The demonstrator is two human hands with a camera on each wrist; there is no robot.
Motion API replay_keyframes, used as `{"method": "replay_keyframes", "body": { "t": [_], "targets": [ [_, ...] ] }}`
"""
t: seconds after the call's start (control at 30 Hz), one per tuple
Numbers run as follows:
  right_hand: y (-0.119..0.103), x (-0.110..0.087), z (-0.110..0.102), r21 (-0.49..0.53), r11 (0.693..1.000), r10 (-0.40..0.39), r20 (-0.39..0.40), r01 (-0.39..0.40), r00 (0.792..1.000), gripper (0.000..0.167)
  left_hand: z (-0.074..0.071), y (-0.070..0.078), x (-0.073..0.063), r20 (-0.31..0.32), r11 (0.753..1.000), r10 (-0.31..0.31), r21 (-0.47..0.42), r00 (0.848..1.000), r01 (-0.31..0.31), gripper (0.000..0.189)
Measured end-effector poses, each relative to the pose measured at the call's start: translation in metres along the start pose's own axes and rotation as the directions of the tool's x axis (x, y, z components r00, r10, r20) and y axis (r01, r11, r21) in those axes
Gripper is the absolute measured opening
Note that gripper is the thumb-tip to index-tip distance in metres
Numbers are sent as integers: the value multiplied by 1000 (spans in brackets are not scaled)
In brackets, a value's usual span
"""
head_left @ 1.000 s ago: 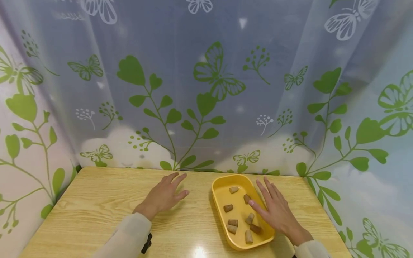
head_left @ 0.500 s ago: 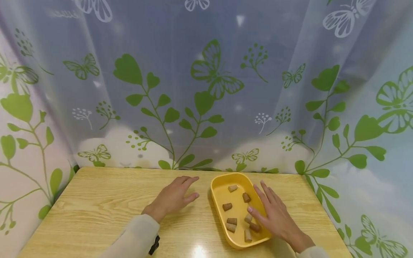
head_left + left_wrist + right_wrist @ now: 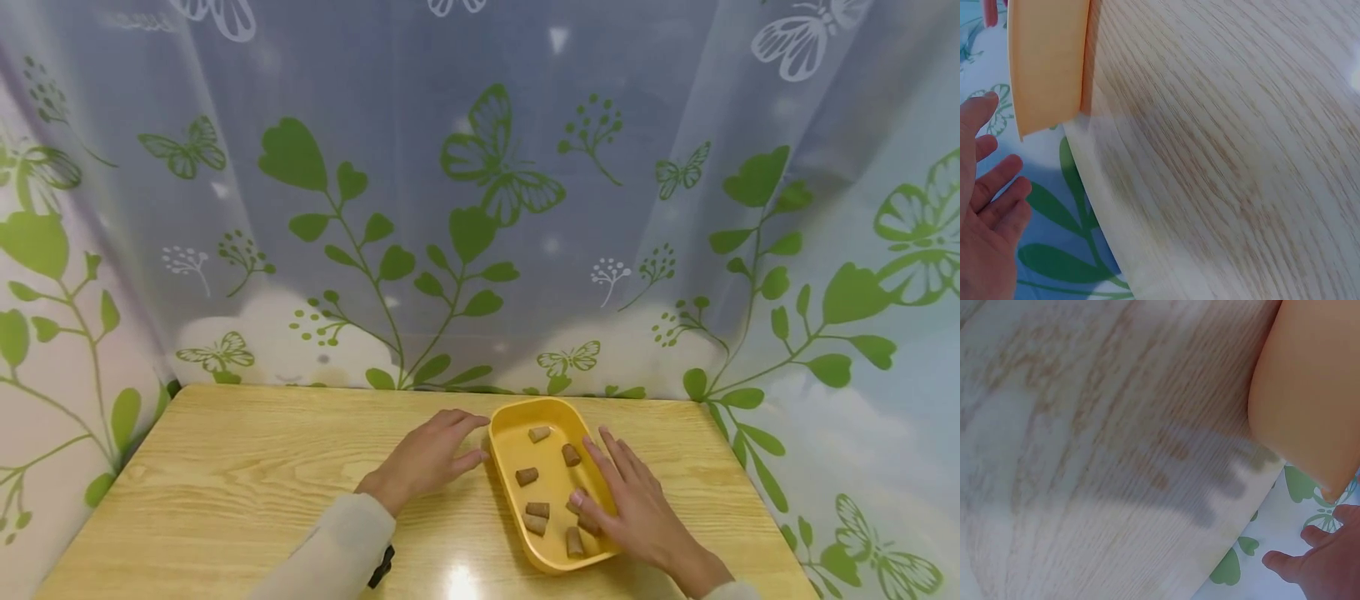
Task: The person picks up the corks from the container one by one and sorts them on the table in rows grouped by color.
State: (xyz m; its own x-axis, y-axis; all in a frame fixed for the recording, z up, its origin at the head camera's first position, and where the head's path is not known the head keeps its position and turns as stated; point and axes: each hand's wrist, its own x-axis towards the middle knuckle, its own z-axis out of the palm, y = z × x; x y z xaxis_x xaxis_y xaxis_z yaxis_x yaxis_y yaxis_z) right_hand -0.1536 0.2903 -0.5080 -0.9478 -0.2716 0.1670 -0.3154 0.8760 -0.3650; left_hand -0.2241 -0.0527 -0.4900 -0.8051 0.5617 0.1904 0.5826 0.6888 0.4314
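A yellow rounded rectangular tray (image 3: 550, 483) stands lengthwise on the wooden table. Inside it lie several small tapered brown corks (image 3: 527, 476), scattered toward both ends. My left hand (image 3: 427, 458) is at the tray's left side, its fingertips right at the rim near the far corner. Over the right rim spreads my right hand (image 3: 637, 512), thumb above the inside and partly covering a few corks. In the left wrist view the tray's outer wall (image 3: 1047, 69) is close to the loosely extended fingers (image 3: 1000, 181). The right wrist view has that hand (image 3: 1332, 562) below the tray's corner.
The pale wooden table (image 3: 247, 483) ends at a hanging curtain (image 3: 420, 208) printed with green leaves and butterflies, which also surrounds both sides. A bright light reflection shows on the table near the front. A dark band (image 3: 382, 567) sits at the left cuff.
My left hand has moved right across the table up to the tray's left rim. My right hand has shifted slightly left over the right rim. The tray and corks stay about where they were.
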Motion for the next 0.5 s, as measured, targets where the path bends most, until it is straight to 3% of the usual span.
{"method": "replay_keyframes", "body": {
  "t": [0.3, 0.5],
  "targets": [
    [-5, -7, 4, 20, 999, -38, -6, 38, 999, 79, 2, 12, 9, 7, 998, 64, 28, 998, -64, 44],
    [-8, -10, 6, 13, 999, -47, -9, 47, 999, 80, 2, 20, 16, 49, 996, 83, 33, 995, -84, 43]
  ]
}}
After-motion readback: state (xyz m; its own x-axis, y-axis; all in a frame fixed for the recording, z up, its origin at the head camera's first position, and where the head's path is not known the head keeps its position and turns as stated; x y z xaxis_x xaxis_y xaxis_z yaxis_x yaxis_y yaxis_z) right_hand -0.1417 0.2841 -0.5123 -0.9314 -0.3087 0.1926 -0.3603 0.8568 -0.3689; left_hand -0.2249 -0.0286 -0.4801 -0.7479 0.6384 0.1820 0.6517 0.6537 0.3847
